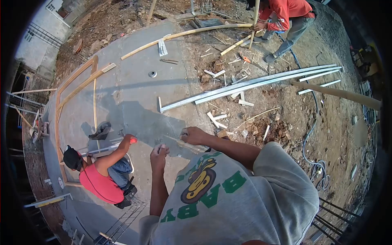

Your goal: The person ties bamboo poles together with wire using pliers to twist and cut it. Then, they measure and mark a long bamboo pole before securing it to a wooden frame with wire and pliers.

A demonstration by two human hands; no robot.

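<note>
My left hand [159,157] is raised in front of my shirt, its thumb and fingers pinched together. Whatever it may hold is too small to make out. To its right, my right hand [194,135] is curled with the fingertips drawn in, and any thing between them cannot be told. The two hands are apart. Below and between them, thin wooden strips [184,145] show over the grey concrete slab [139,134], partly hidden by my right forearm and shirt.
A crouching co-worker [104,175] is at the left beside a wooden frame [58,110]. Another person [281,24] bends over wooden poles at the top right. Long metal channels [245,87], wood offcuts [212,119] and a blue hose [312,134] lie on the dirt.
</note>
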